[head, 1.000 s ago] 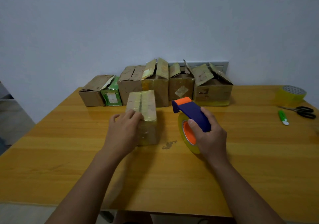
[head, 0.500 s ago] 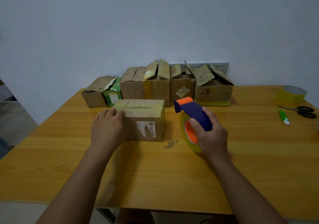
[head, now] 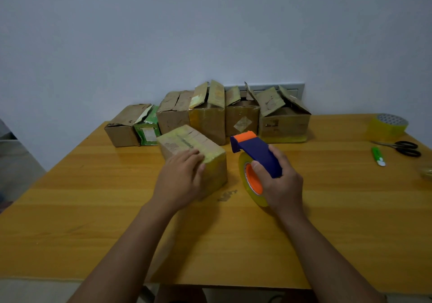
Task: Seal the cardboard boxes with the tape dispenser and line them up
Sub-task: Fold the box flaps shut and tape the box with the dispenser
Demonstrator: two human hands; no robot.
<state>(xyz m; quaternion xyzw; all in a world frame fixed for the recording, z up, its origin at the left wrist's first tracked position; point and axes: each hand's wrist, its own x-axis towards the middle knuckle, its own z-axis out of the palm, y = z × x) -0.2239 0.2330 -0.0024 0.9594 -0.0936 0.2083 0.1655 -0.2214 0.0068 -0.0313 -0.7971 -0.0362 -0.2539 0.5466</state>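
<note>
Box in hand: one taped cardboard box (head: 198, 148) sits on the table (head: 93, 197), just ahead of the left hand, closer to the person than the row.
Long axis: runs slantwise, far-left to near-right; a dark seam line shows along the top under yellowish tape.
Left hand: left hand (head: 180, 181) lies over the box's near end, fingers fairly straight and pressing on the top, not curled round it.
Right hand: right hand (head: 280, 186) grips the blue handle of the tape dispenser (head: 254, 160), fingers wrapped round it; orange head points toward the far side, tape roll edge near or on the table, cannot tell which.
Key relation: dispenser is just right of the box, apart from it; the left hand is the nearer one and already on the box, so any turn or push falls to it.
Row at back: five brown boxes (head: 284, 120) and one green box (head: 148, 128) against the wall, side by side; several flaps stand open, so likely unsealed.
Count: seven boxes in all, one dispenser, one spare tape roll (head: 387, 127), one pair of scissors (head: 405, 148), one green cutter (head: 378, 156), all three far right.
Judgement: the near box looks sealed; lining it up seems next.
</note>
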